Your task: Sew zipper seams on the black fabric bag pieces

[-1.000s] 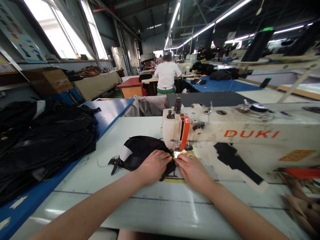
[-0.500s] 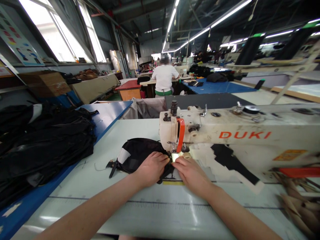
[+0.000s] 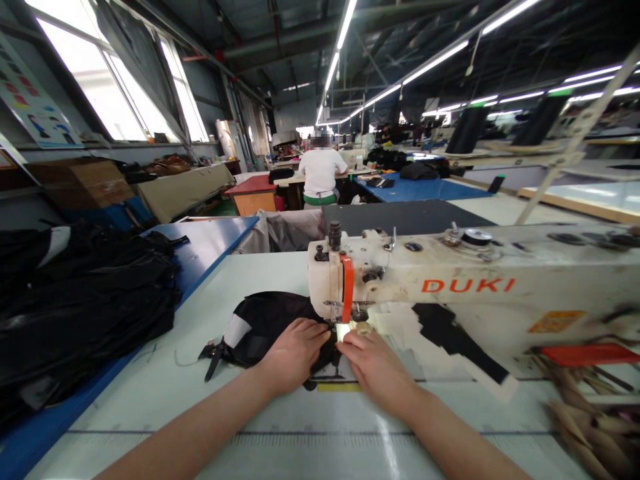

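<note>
A black fabric bag piece (image 3: pixel 267 312) with a light grey patch lies on the sewing table, left of the needle. My left hand (image 3: pixel 299 353) rests over its right part, fingers together and pressing the cloth by the presser foot. On the other side, my right hand (image 3: pixel 373 363) has its thumb and fingertips closed at the fabric's edge, just in front of the lit needle area. What lies under the fingertips is mostly hidden. The white sewing machine (image 3: pixel 465 267) marked DUKI stands over the work, with an orange thread-lever guard (image 3: pixel 347 288) at its head.
Pale paper sheets and a black cut piece (image 3: pixel 457 340) lie under the machine arm. A heap of black fabric (image 3: pixel 85 307) covers the blue table at left. A ruler strip (image 3: pixel 300 439) runs along the front. Ahead sits a person in a white shirt (image 3: pixel 321 172).
My view has tilted up and turned slightly right, so the machine and hands appear lower and further left. Both hands keep nearly the same place by the needle.
</note>
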Motion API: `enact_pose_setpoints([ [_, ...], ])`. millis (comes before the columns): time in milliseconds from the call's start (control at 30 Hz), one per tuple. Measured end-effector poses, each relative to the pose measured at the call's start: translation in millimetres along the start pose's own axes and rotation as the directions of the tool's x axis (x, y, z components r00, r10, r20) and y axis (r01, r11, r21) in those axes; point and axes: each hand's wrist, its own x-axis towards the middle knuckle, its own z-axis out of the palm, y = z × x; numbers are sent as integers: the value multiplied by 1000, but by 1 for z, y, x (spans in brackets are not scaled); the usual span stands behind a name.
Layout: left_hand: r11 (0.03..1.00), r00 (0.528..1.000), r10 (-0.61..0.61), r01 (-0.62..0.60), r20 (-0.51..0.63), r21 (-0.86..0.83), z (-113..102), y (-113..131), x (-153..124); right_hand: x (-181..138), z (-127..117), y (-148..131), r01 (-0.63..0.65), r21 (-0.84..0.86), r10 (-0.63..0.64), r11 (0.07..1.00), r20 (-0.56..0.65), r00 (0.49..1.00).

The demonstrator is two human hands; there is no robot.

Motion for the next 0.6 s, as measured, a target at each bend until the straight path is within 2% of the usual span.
enact_pose_setpoints([
  [200,1000,1000,-25,25,-13,17,1,-7,9,2,-3,-2,-54,-14,54,998,18,998],
  [600,998,997,-69,69,-35,8,4,-10,16,-3,2,1,-79,29,81,996,-76,994],
])
